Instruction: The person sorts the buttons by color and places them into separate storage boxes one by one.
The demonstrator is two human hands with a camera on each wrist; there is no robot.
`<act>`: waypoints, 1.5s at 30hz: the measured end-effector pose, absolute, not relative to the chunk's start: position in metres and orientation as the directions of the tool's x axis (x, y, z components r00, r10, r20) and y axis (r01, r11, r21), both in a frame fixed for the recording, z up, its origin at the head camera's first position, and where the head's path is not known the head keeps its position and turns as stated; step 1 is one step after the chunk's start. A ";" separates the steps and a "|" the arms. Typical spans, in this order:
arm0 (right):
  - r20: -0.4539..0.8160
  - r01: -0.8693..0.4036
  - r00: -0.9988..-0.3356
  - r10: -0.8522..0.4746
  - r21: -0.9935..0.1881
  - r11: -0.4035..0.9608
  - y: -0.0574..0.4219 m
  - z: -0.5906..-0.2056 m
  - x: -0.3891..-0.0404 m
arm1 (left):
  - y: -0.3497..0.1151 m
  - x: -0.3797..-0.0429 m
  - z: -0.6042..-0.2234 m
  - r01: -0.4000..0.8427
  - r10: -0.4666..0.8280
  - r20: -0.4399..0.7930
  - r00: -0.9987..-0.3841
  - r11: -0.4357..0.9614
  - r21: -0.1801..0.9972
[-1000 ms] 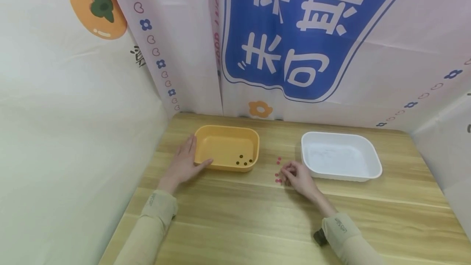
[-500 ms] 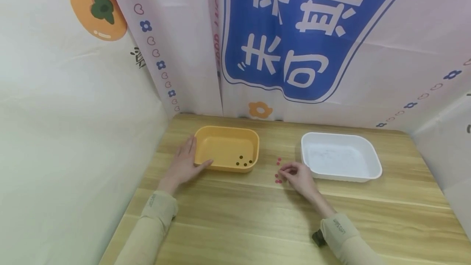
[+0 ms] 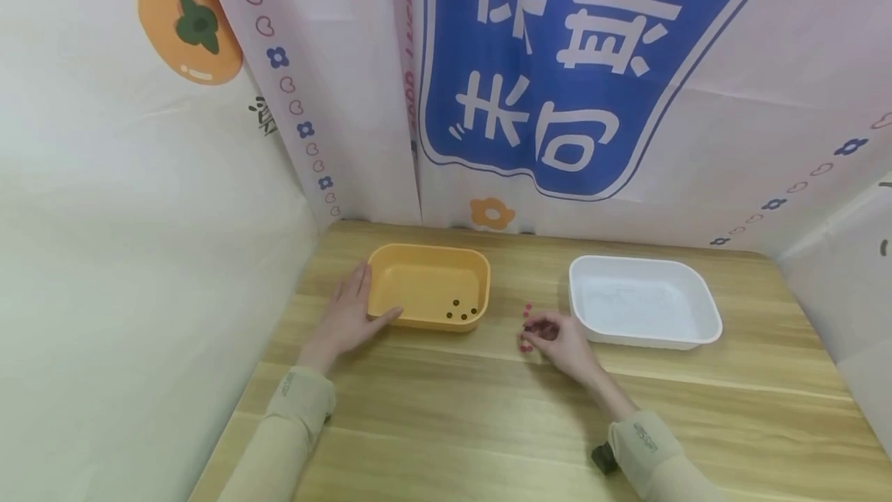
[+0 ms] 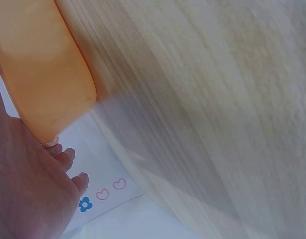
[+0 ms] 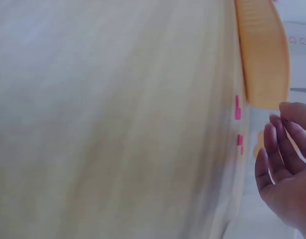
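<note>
The orange-yellow tray (image 3: 429,285) holds several small dark round beads (image 3: 463,317) at its right end. My left hand (image 3: 348,322) rests against the tray's left end with straight fingers, its thumb lying along the near rim. On the table to the right of that tray lie several tiny pink beads (image 3: 526,348), in a rough column. My right hand (image 3: 566,344) is close over them, thumb and index fingertip together at a small dark speck that looks like a bead. In the right wrist view, pink beads (image 5: 237,113) show beside the curled fingers.
A white tray (image 3: 644,304) stands just right of my right hand. A printed cloth (image 3: 488,177) hangs behind the wooden table (image 3: 446,409), and a plain pale cloth (image 3: 139,293) closes off the left side.
The right hand's fingertips have shifted slightly over the pink beads, and a dark speck now shows at them. The left hand keeps its place on the tray. The head view has tilted slightly.
</note>
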State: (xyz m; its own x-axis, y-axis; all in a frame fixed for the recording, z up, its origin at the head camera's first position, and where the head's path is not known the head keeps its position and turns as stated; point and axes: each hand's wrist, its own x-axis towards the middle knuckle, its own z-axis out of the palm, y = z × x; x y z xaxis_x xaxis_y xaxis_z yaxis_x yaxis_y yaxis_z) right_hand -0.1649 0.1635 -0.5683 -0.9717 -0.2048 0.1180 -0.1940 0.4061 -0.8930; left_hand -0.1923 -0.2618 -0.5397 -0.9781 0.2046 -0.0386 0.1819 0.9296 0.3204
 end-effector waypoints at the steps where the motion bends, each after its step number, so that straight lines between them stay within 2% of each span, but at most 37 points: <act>1: 0.123 -0.198 -0.972 -0.200 -0.888 0.415 0.163 -0.567 -0.165 | -0.262 -0.192 -0.540 0.182 0.204 -0.039 -0.978 0.930 0.320; 8: 0.185 -0.249 -0.966 -0.180 -0.853 0.459 0.157 -0.552 -0.169 | -0.262 -0.192 -0.540 0.187 0.207 -0.033 -0.978 0.930 0.316; 15: 0.150 -0.214 -0.973 -0.174 -0.871 0.442 0.139 -0.533 -0.176 | -0.260 -0.189 -0.537 0.182 0.203 -0.030 -0.979 0.928 0.325; 26: 0.205 -0.265 -0.963 -0.177 -0.852 0.452 0.103 -0.516 -0.193 | -0.262 -0.190 -0.541 0.177 0.196 -0.026 -0.980 0.928 0.328; 39: 0.281 -0.341 -0.936 -0.211 -0.869 0.358 0.076 -0.518 -0.200 | -0.263 -0.190 -0.542 0.179 0.197 -0.024 -0.980 0.928 0.326; 45: 0.275 -0.329 -0.942 -0.194 -0.872 0.361 0.071 -0.522 -0.201 | -0.262 -0.190 -0.542 0.174 0.194 -0.031 -0.981 0.932 0.319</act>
State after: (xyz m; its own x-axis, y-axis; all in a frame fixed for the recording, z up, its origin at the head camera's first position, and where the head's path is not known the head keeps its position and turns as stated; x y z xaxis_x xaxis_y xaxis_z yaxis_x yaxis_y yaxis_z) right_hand -0.2008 0.0713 -0.5218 -0.9416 -0.1940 0.2751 -0.3293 0.3615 -0.8723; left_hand -0.1904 -0.2624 -0.5423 -0.9805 0.1940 -0.0309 0.1743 0.9317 0.3188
